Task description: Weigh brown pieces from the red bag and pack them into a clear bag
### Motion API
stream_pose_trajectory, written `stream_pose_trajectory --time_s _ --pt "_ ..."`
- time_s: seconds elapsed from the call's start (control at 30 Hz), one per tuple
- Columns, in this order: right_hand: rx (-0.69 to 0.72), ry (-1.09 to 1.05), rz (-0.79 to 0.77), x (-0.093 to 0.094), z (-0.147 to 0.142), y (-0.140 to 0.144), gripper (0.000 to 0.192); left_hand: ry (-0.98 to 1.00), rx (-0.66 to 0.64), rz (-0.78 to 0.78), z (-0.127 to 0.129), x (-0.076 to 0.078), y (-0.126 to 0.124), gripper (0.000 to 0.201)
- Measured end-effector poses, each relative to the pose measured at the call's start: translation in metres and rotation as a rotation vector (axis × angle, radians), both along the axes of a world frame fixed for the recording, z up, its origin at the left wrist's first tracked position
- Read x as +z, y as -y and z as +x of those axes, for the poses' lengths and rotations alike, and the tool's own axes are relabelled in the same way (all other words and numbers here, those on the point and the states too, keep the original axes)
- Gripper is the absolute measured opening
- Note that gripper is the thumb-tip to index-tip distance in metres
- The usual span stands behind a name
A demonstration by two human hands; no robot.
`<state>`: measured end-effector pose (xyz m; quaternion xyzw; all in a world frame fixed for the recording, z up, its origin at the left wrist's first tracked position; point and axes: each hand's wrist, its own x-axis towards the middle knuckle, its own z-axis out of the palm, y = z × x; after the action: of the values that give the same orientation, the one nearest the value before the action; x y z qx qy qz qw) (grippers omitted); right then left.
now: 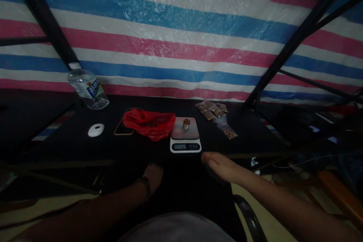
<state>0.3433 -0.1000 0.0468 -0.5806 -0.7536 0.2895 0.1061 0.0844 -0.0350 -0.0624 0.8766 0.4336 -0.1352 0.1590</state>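
Note:
A white kitchen scale (185,136) stands at the front edge of a black table (249,132), with a small brown-filled cup (186,123) on its pan. My right hand (219,165) hovers just below the table edge, right of the scale, holding nothing that I can see, fingers loosely curled. My left hand (152,176) hangs lower in the shadow under the table front, a dark band on its wrist; its fingers are hidden. A red plastic bag (149,123) lies left of the scale.
Several small clear packets of brown bits (216,112) lie at the back right. A phone (123,127), a white oval object (96,130) and a water bottle (86,87) sit to the left. A striped tarp wall and black poles stand behind. A chair arm (249,217) is at lower right.

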Motion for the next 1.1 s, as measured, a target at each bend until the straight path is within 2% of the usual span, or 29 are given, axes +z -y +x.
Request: stream_pose_trajectory --time_s 0.07,0.1,0.17,0.23,0.27,0.33,0.4,0.47,0.6,0.7,0.8,1.0,1.1 --pt "0.012 -0.189 0.027 0.010 -0.002 -0.006 0.030 -0.051 0.003 -0.007 -0.006 0.011 0.016 0.024" --pt "0.015 -0.265 0.032 0.015 -0.004 -0.008 0.031 -0.020 -0.046 -0.049 -0.009 0.022 0.022 0.022" --pt "0.018 -0.395 0.029 0.022 -0.011 -0.013 0.032 0.103 -0.111 -0.152 -0.017 0.052 0.028 0.023" --pt "0.006 -0.507 0.040 0.026 -0.020 -0.017 0.031 0.348 -0.166 -0.220 -0.026 0.086 0.025 0.033" --pt "-0.005 -0.556 0.050 0.027 -0.026 -0.018 0.030 0.464 -0.107 -0.182 -0.031 0.101 0.022 0.035" --pt "-0.027 -0.647 0.062 0.028 -0.038 -0.021 0.026 0.725 0.073 0.014 -0.037 0.125 0.015 0.026" --pt "-0.050 -0.730 0.060 0.028 -0.050 -0.025 0.022 0.894 0.074 0.073 -0.038 0.138 0.009 0.035" --pt "-0.061 -0.779 0.055 0.029 -0.060 -0.029 0.017 0.936 0.044 0.015 -0.035 0.143 0.005 0.048" --pt "-0.066 -0.856 0.038 0.037 -0.068 -0.037 0.013 0.901 0.142 -0.064 -0.027 0.144 -0.001 0.031" --pt "-0.083 -0.978 -0.024 0.046 -0.066 -0.041 0.021 0.994 0.224 -0.134 -0.028 0.146 -0.007 0.034" --pt "-0.103 -1.045 -0.035 0.055 -0.062 -0.044 0.023 1.066 0.231 -0.193 -0.032 0.150 -0.013 0.037" --pt "-0.009 -0.905 -0.001 0.062 -0.062 -0.055 0.019 1.086 0.203 -0.142 -0.034 0.154 -0.024 0.039" --pt "-0.007 -0.830 0.020 0.063 -0.065 -0.060 0.016 1.069 0.149 -0.171 -0.034 0.155 -0.028 0.041"
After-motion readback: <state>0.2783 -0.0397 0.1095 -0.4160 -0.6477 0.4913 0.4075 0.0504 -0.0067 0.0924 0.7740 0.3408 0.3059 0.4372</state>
